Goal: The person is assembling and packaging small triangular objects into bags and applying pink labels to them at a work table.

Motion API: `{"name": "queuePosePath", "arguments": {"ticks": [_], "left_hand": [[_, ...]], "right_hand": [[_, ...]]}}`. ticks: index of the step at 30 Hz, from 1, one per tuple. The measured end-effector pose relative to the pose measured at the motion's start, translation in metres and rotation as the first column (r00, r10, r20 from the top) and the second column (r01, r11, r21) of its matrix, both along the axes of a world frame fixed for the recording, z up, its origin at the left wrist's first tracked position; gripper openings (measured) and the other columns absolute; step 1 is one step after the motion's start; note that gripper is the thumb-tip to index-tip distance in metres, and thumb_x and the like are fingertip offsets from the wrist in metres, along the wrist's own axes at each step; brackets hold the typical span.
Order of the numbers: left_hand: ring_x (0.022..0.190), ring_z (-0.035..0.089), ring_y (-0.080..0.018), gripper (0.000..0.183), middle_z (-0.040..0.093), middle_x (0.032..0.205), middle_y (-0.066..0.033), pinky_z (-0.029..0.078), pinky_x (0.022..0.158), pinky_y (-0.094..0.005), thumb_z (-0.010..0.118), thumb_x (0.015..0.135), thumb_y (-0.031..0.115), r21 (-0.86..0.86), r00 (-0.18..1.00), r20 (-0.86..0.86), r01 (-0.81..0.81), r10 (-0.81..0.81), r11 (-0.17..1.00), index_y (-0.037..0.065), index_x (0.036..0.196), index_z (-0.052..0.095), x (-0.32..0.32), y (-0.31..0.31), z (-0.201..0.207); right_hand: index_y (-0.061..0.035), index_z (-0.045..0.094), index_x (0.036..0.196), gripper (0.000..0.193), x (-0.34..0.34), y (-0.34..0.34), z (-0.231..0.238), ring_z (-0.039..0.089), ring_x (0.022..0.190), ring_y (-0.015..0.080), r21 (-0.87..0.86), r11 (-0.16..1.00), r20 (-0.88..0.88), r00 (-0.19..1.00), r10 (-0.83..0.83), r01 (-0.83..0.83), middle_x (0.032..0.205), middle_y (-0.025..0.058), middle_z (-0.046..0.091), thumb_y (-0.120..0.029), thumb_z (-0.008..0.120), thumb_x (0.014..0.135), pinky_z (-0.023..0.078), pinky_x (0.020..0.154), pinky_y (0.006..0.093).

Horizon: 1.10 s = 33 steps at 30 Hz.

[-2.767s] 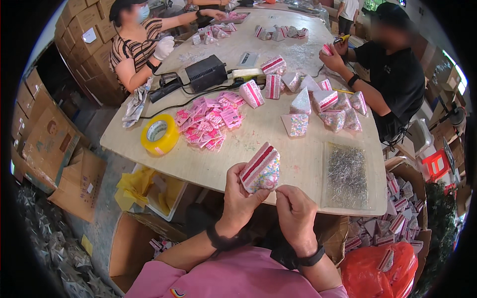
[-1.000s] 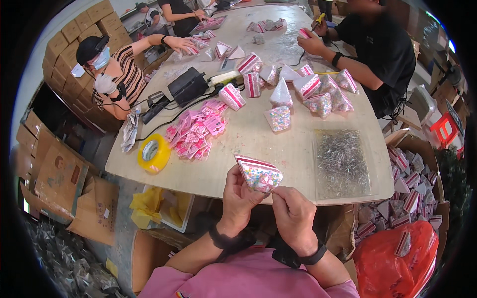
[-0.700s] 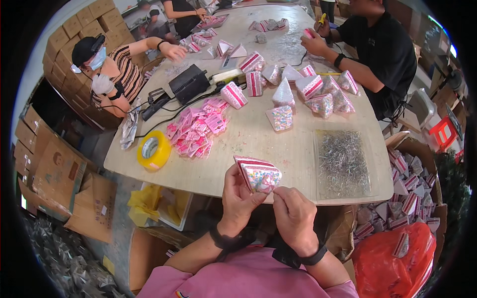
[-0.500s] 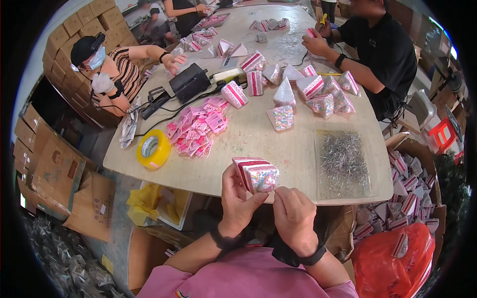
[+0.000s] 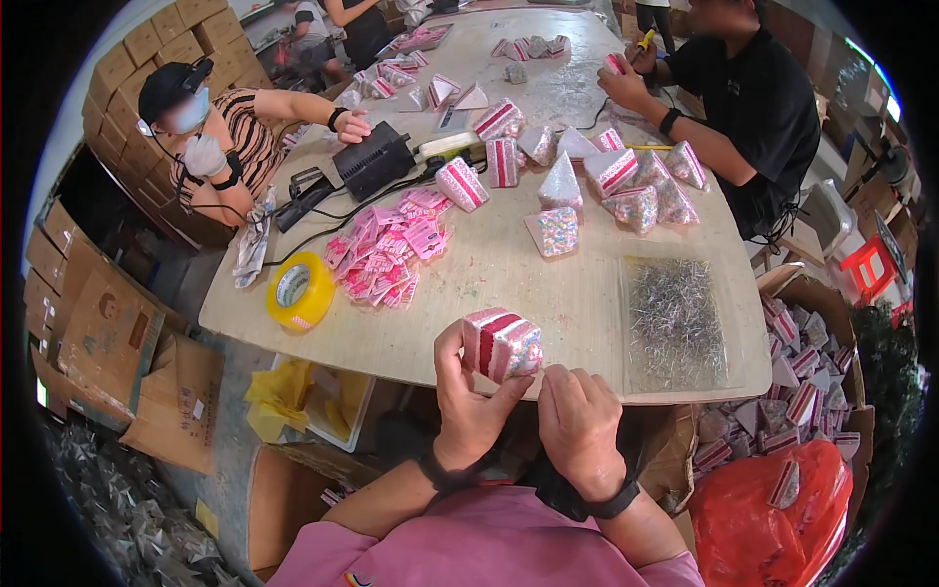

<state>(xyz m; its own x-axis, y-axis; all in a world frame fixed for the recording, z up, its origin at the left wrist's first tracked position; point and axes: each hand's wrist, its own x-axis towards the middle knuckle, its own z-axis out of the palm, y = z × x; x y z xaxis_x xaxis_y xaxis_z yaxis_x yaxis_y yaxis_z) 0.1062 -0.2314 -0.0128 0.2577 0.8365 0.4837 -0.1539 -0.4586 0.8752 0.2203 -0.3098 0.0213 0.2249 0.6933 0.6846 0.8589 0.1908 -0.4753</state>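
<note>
At the near table edge, my left hand (image 5: pixel 469 416) grips a decorative cake slice (image 5: pixel 497 344) with pink, red and white stripes and a glittery, sprinkled face. Close against the slice's lower right corner, my right hand (image 5: pixel 580 423) is closed in a pinch; whatever its fingertips hold is hidden. Beyond my hands lie similar cake slices (image 5: pixel 558 231), piled mid-table. A heap of pink printed tags (image 5: pixel 386 249) lies to the left, and a shallow tray of thin metal pins or hooks (image 5: pixel 677 323) to the right.
Yellow tape (image 5: pixel 300 293) sits by the left edge, near a black box-shaped device (image 5: pixel 374 161) with cables. A carton of cake slices (image 5: pixel 807 382) and a red plastic bag (image 5: pixel 773 504) are at lower right. Co-workers sit on the left (image 5: pixel 230 147) and right (image 5: pixel 753 117).
The cake slice has turned in my left hand, showing more of its striped side. My right hand stays pinched beside it. The left co-worker's hand has shifted slightly toward the black device.
</note>
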Motion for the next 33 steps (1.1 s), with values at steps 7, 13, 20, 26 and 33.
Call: {"name": "queuePosePath", "arguments": {"ticks": [7,13,20,26,33], "left_hand": [[0.109,0.046,-0.0175,0.073,0.041,0.123,-0.0098,0.040,0.094,-0.0318,0.080,0.076,0.013,0.067,0.999,-0.038,-0.033,0.036,0.997,0.002,0.131,0.035,-0.001,0.001,-0.002],[0.110,0.047,-0.0190,0.074,0.041,0.124,-0.0106,0.040,0.093,-0.0323,0.081,0.075,0.014,0.082,0.999,-0.053,-0.001,0.005,0.997,0.002,0.132,0.035,-0.004,0.005,-0.006],[0.110,0.049,-0.0277,0.072,0.047,0.121,-0.0144,0.041,0.094,-0.0378,0.083,0.072,0.015,0.229,0.984,-0.162,-0.037,0.076,0.973,0.002,0.128,0.040,-0.010,0.011,-0.003],[0.111,0.049,-0.0317,0.068,0.049,0.121,-0.0158,0.041,0.093,-0.0411,0.083,0.070,0.015,0.230,0.967,-0.230,-0.059,0.113,0.971,0.003,0.125,0.043,-0.012,0.011,0.001],[0.112,0.048,-0.0344,0.078,0.048,0.123,-0.0172,0.042,0.093,-0.0427,0.085,0.066,0.013,0.474,0.930,-0.294,-0.059,0.222,0.879,0.003,0.130,0.040,-0.016,0.013,0.008]], "right_hand": [[-0.0025,0.057,0.089,0.014,0.002,0.001,-0.001,0.056,0.059,0.0322,-0.045,0.999,-0.086,0.996,0.023,-0.027,0.068,0.0134,0.056,0.003,0.064,0.078,0.044,0.052,0.0401],[-0.0011,0.057,0.088,0.008,0.004,0.002,0.000,0.058,0.064,0.0330,-0.031,0.996,-0.230,0.971,0.073,-0.082,0.072,0.0140,0.056,0.001,0.059,0.080,0.047,0.056,0.0408],[0.0008,0.062,0.087,0.005,0.005,0.000,0.006,0.064,0.071,0.0344,-0.130,0.984,-0.420,0.906,0.057,-0.122,0.077,0.0175,0.063,0.000,0.062,0.082,0.050,0.061,0.0354],[-0.0015,0.054,0.083,0.006,0.005,0.003,-0.003,0.059,0.064,0.0368,-0.132,0.987,-0.181,0.981,0.064,-0.089,0.071,0.0168,0.057,0.002,0.057,0.080,0.047,0.056,0.0418],[-0.0008,0.062,0.083,0.007,0.009,0.008,-0.002,0.058,0.059,0.0328,-0.201,0.952,-0.613,0.788,0.062,-0.231,0.071,0.0168,0.061,-0.006,0.059,0.086,0.044,0.052,0.0328]]}}
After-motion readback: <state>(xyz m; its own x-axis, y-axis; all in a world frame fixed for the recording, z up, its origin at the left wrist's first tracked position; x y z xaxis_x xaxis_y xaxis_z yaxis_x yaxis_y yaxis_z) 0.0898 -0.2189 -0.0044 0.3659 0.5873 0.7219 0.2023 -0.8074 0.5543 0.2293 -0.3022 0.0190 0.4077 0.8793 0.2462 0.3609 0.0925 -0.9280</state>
